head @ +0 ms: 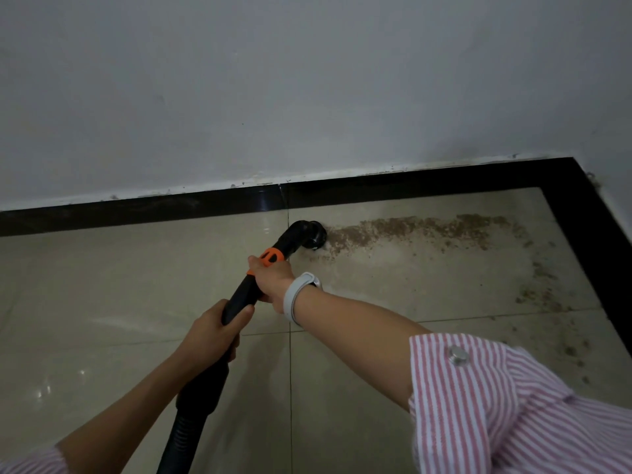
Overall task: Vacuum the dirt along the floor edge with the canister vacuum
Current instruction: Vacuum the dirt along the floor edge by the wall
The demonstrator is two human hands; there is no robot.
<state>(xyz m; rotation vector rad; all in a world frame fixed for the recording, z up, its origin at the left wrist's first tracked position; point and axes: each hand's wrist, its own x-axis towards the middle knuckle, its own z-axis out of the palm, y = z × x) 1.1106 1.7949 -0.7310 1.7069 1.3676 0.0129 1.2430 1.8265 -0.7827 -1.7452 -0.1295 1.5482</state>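
Your right hand [270, 278] gripped the vacuum wand [246, 292] just below its orange collar [271, 257], fingers curled round it, while your left hand [213, 331] wrapped the wand lower down, where the ribbed hose [183, 436] began. Beyond your right hand the black nozzle [309, 234] sat on the tiled floor [136, 285], near the black skirting [171, 208]. The brown dirt [420, 227] trailed from the nozzle along the skirting toward the corner, then scattered down beside the skirting's other run. A pale wristband [295, 295] circled your right wrist above a striped sleeve [513, 405].
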